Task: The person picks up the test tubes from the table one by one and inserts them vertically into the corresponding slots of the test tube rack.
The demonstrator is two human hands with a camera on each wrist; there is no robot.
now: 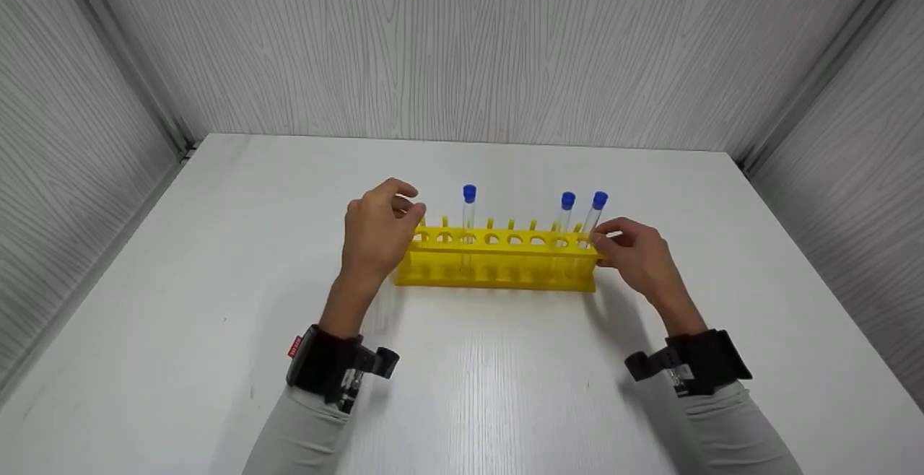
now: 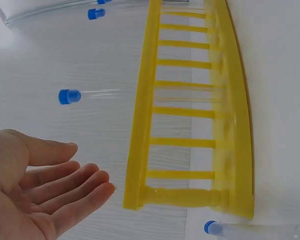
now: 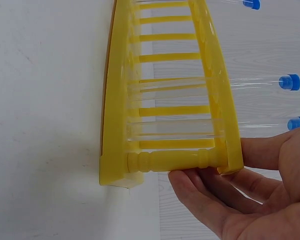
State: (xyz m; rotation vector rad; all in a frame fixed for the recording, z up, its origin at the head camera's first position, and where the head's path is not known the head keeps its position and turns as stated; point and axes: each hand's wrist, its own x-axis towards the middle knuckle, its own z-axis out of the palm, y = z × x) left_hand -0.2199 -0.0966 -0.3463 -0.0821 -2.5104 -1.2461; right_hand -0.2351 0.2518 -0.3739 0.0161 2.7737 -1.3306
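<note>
A yellow test tube rack point(image 1: 498, 280) stands on the white table. Three clear test tubes with blue caps stand in it: one tube point(image 1: 469, 201) left of the middle and two, a tube point(image 1: 567, 204) and a tilted tube point(image 1: 598, 204), near the right end. My right hand point(image 1: 639, 255) grips the rack's right end; in the right wrist view its thumb lies against the upper bar and its fingers reach around the end post point(image 3: 175, 160). My left hand point(image 2: 55, 185) is beside the rack's left end, fingers loosely bent and holding nothing, apart from the rack.
Another blue-capped test tube point(image 2: 215, 228) lies on the table by the rack's left end, partly cut off in the left wrist view. Pale wood-grain panels point(image 1: 462, 49) enclose the table point(image 1: 462, 388) at the back and on both sides.
</note>
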